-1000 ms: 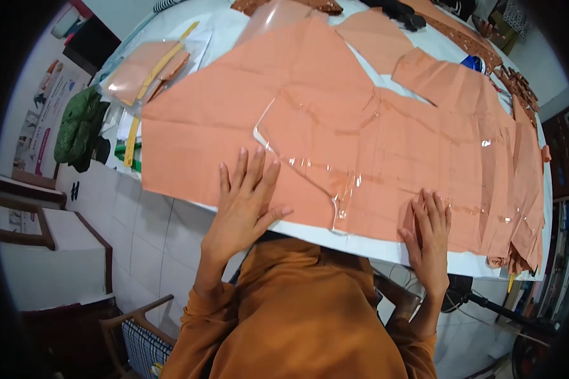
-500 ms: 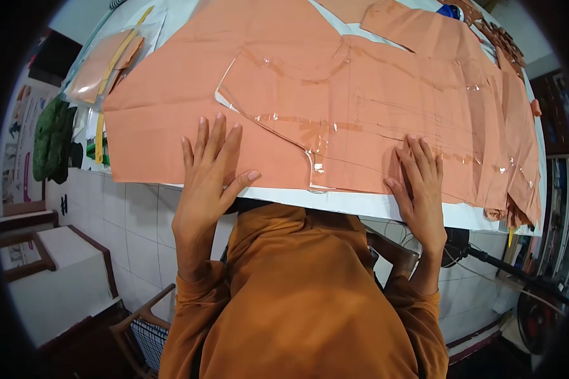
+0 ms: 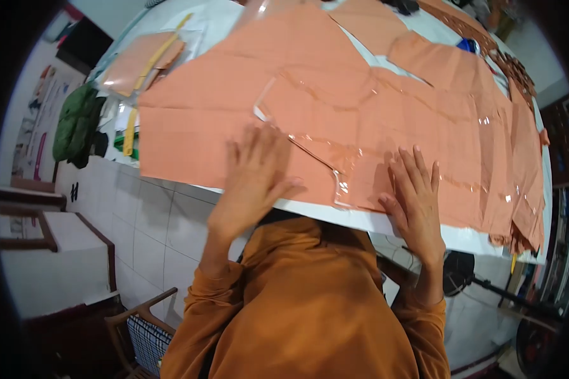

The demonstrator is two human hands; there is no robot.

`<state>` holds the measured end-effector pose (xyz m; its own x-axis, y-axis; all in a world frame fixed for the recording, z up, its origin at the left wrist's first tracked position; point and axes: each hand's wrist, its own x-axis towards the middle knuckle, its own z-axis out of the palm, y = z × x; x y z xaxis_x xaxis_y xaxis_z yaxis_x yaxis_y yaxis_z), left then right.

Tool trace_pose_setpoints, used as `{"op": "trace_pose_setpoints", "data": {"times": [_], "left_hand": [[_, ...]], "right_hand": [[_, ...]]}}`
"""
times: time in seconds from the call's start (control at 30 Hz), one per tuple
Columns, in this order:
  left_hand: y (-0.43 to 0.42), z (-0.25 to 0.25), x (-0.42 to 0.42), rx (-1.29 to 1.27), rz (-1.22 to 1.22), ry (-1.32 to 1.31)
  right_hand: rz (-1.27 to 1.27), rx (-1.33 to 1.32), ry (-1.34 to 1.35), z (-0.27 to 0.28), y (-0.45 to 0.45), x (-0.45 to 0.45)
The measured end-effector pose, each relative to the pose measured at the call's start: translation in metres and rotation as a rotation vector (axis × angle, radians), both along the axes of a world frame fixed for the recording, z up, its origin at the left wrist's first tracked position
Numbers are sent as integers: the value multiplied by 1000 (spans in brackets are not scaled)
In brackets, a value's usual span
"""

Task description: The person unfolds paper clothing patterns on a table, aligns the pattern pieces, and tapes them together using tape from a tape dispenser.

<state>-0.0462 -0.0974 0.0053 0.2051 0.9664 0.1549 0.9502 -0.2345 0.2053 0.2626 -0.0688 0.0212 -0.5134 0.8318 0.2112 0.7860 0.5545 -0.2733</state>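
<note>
Plainly, the blurred left hand [image 3: 253,180] lies over creased peach cloth [image 3: 186,139], the right hand [image 3: 416,205] over one angular, glossy-taped piece [image 3: 376,123], both with fingers apart, above one white table [image 3: 360,220].

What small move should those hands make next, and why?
Perhaps slide the left hand slightly right and smooth the taped orange piece: its slanted edge runs uncovered beside that hand, while the right hand is spread over the piece.
</note>
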Motion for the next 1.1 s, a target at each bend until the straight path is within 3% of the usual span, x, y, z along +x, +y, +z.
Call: {"op": "trace_pose_setpoints", "data": {"times": [0.17, 0.7, 1.1], "left_hand": [[10, 8, 18, -60, -41, -20], [13, 8, 21, -54, -23, 21], [20, -2, 5, 105, -16, -84]], "right_hand": [[48, -45, -127, -8, 8, -17], [52, -210, -99, -5, 9, -15], [68, -143, -145, -9, 10, -15]]}}
